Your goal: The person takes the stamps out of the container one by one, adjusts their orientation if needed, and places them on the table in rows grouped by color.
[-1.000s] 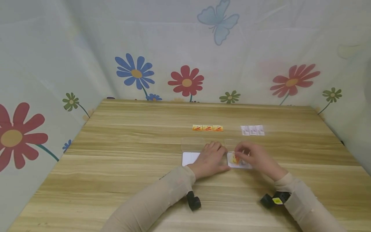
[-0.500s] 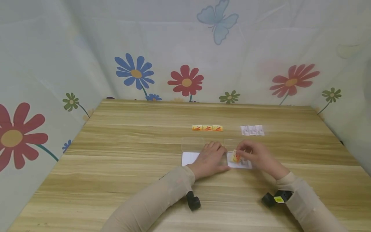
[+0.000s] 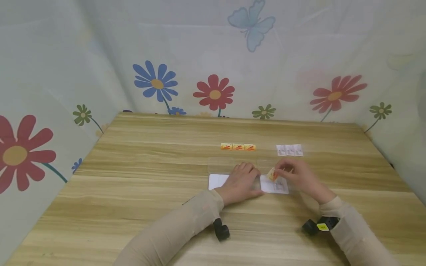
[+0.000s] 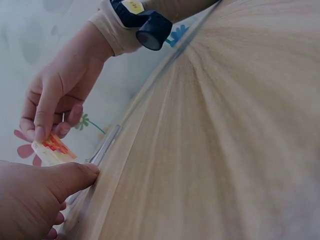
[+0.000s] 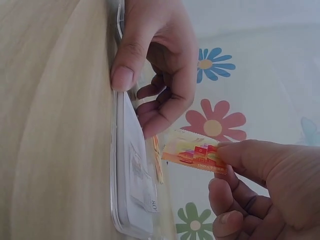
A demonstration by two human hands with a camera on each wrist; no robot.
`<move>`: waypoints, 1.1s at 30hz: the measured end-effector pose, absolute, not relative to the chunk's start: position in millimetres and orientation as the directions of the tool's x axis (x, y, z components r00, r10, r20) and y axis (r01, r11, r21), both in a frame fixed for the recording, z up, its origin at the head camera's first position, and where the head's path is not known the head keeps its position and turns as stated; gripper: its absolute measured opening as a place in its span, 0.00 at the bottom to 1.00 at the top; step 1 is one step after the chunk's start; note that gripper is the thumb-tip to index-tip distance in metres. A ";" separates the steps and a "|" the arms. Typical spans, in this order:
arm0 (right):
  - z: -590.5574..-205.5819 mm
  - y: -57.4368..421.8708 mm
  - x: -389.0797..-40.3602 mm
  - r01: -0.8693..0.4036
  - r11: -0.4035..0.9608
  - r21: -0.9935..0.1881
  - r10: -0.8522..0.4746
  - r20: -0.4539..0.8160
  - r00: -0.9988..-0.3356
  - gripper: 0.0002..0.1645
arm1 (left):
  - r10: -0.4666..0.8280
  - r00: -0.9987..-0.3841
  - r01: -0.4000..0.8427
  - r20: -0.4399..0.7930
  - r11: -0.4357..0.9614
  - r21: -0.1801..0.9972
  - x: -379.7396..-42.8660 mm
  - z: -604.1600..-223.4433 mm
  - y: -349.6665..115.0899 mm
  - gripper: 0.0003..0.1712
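Stamp, its place: the yellow-red stamp (image 5: 194,151) is in the air above the right part of the white case (image 3: 273,189), apart from its surface.
Stamp, its direction: tilted; its long axis goes from the fingers down toward the case, the free short end pointing there.
Right hand: the right hand (image 3: 302,180) is above the right end of the case, thumb and forefinger pinching one short end of the stamp, other fingers loosely bent.
Left hand: the left hand (image 3: 240,184) lies palm down across the case, thumb at the near edge, fingers bent over to the far side, so it holds the case.
Hands together or not: near each other over the case, not touching.
In the case: a pale stamp (image 5: 144,184) lies on its right part.
Beyond the case: a clear lid (image 3: 221,166) just behind, then three yellow stamps (image 3: 238,147), and three whitish stamps (image 3: 289,150) more to the right.
In the way: the left hand covers the middle of the case.
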State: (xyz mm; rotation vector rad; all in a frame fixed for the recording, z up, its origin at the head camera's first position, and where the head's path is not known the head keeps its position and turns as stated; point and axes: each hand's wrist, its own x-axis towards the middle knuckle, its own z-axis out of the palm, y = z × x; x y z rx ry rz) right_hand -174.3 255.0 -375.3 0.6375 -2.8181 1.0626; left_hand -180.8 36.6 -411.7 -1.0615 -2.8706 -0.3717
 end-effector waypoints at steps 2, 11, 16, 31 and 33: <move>-374.0 256.6 -175.4 -0.401 0.674 -0.620 -0.360 0.198 -0.912 0.03 | 0.633 -0.762 0.647 0.136 0.734 0.206 -180.9 -411.0 36.3 0.32; -360.7 263.3 -185.1 -0.386 0.656 -0.649 -0.361 0.180 -0.915 0.03 | 0.640 -0.753 0.658 0.150 0.727 0.197 -183.2 -412.8 35.1 0.32; -354.7 264.2 -194.7 -0.366 0.665 -0.651 -0.354 0.157 -0.922 0.03 | 0.642 -0.749 0.663 0.165 0.722 0.198 -183.8 -415.5 35.0 0.32; -345.8 260.1 -221.9 -0.183 0.703 -0.687 -0.237 0.017 -0.971 0.11 | 0.640 -0.747 0.665 0.179 0.725 0.181 -183.6 -417.0 37.4 0.32; -346.4 259.8 -225.7 -0.165 0.707 -0.688 -0.223 0.005 -0.975 0.12 | 0.639 -0.748 0.664 0.180 0.725 0.184 -183.6 -417.1 37.3 0.32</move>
